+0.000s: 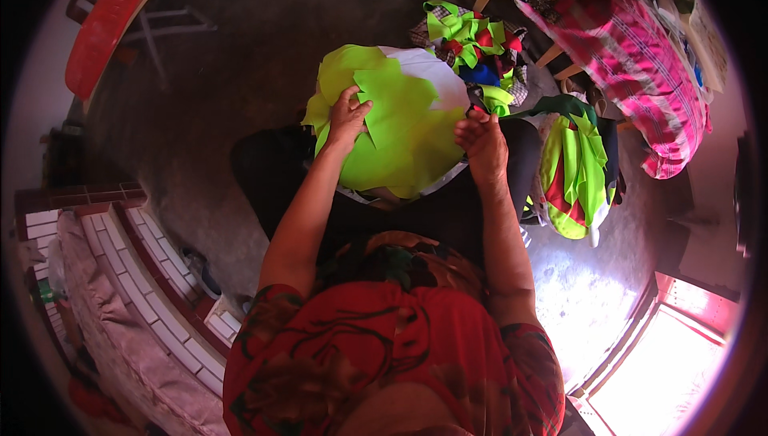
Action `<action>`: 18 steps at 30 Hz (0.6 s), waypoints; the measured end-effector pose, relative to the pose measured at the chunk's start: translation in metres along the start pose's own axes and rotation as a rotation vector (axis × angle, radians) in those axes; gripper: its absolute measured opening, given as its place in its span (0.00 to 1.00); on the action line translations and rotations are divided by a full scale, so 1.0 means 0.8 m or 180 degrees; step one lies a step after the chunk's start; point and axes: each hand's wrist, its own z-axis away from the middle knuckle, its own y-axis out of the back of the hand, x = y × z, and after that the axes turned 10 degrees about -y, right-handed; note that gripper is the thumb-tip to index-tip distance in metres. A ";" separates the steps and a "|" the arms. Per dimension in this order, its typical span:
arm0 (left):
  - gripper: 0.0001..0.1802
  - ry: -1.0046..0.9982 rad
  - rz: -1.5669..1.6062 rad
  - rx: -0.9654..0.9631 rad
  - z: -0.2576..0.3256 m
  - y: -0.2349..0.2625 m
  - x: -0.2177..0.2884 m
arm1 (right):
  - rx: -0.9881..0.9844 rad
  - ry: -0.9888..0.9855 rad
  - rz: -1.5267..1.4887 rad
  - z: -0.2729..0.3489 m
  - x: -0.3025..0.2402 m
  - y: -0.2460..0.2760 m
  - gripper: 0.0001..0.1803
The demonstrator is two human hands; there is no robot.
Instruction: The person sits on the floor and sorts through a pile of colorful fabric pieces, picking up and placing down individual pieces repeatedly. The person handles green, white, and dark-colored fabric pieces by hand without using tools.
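Note:
Across my lap lies a rounded piece covered in overlapping lime-green cloth (pixel 406 136), with a white cloth part (pixel 428 74) at its upper right. My left hand (pixel 349 122) rests on its left side, closed, thumb and fingers gripping a fold of the green cloth beside a pointed flap. At the right edge of the piece, my right hand (pixel 483 146) is raised with its fingertips pinched together. Whatever they hold, if anything, is too small to make out. The underside of the piece is hidden.
A heap of green, red, blue and checked cloth scraps (pixel 478 44) lies beyond my right knee. A bundle of green and red cloth (pixel 572 172) sits at my right. Pink plaid cloth (pixel 632 60) covers something at far right. A red rounded object (pixel 104 40) stands far left.

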 end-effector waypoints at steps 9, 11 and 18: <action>0.35 -0.0713 -0.0682 0.0139 0.000 0.001 -0.015 | 0.0071 0.0117 0.0066 0.002 0.003 -0.002 0.20; 0.37 -0.1004 -0.1056 0.0298 -0.001 0.012 -0.032 | 0.0121 0.0069 0.0094 0.000 0.005 -0.009 0.19; 0.32 -0.2592 -0.3200 0.0451 0.032 -0.018 0.010 | 0.0218 0.0042 0.0223 0.000 0.005 -0.002 0.18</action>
